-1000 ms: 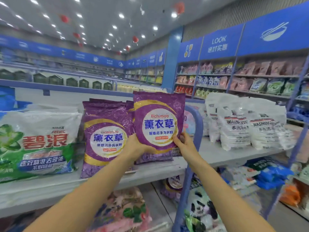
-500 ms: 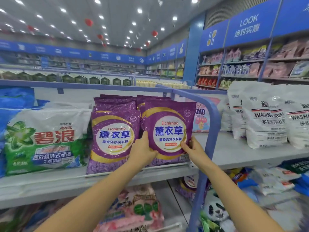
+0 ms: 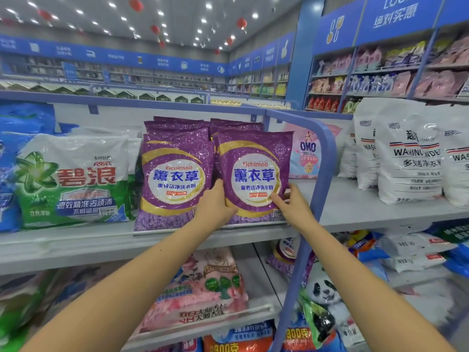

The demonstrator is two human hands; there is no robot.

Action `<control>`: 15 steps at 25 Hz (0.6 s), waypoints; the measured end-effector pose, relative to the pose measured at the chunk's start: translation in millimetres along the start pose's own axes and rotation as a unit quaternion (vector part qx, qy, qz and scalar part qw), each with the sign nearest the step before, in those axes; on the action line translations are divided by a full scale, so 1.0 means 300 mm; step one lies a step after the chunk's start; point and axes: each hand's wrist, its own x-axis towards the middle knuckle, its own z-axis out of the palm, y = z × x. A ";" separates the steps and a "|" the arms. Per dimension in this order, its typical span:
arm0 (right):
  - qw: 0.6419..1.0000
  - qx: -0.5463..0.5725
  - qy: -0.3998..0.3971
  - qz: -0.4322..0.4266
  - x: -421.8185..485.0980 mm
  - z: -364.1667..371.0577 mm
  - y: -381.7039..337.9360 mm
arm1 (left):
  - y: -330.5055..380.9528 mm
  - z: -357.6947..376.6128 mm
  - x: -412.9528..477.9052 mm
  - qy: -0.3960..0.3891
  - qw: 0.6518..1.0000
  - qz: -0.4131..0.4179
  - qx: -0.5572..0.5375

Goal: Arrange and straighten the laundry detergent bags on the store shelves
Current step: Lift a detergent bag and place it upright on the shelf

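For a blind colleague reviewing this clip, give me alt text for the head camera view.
Two bare hands hold a purple plastic detergent bag upright on a grey store shelf, left hand at its lower left edge, right hand at its lower right corner. A matching purple bag stands at its left, white sacks farther right.

The left hand [image 3: 215, 204] is covering the front purple bag [image 3: 253, 174] at its lower left corner, with most of its fingers [image 3: 218, 186] hiding behind it. The rear purple bags [image 3: 236, 124] are showing only their top edges. The blue rail [image 3: 326, 158] is masking part of the OMO bag [image 3: 304, 153]. At the right end of the shelf [image 3: 368, 207], the white bag [image 3: 456, 161] is running off the picture. The far shelving [image 3: 152, 80] is blurring beyond reading.
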 end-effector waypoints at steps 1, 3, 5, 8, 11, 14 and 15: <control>1.000 -0.003 0.012 0.002 -0.007 0.001 -0.002 | 0.002 0.002 -0.004 0.009 1.000 0.002 -0.017; 0.998 0.005 0.052 -0.021 -0.031 0.002 -0.008 | -0.003 0.003 -0.014 0.032 0.997 0.011 -0.064; 0.993 -0.015 0.088 -0.082 -0.079 0.015 -0.017 | -0.016 0.006 -0.029 0.060 0.992 0.027 -0.111; 0.982 -0.082 0.085 -0.146 -0.156 0.034 -0.001 | -0.027 0.023 -0.062 0.112 0.985 0.080 -0.102; 0.976 -0.121 0.092 -0.155 -0.238 0.013 0.016 | 0.010 0.040 -0.105 0.139 0.977 0.145 -0.072; 0.975 -0.125 0.114 -0.146 -0.333 -0.028 0.070 | 0.047 0.060 -0.165 0.113 0.967 0.224 -0.036; 0.977 -0.122 0.116 -0.129 -0.364 -0.039 0.102 | 0.046 0.066 -0.187 0.100 0.964 0.245 -0.026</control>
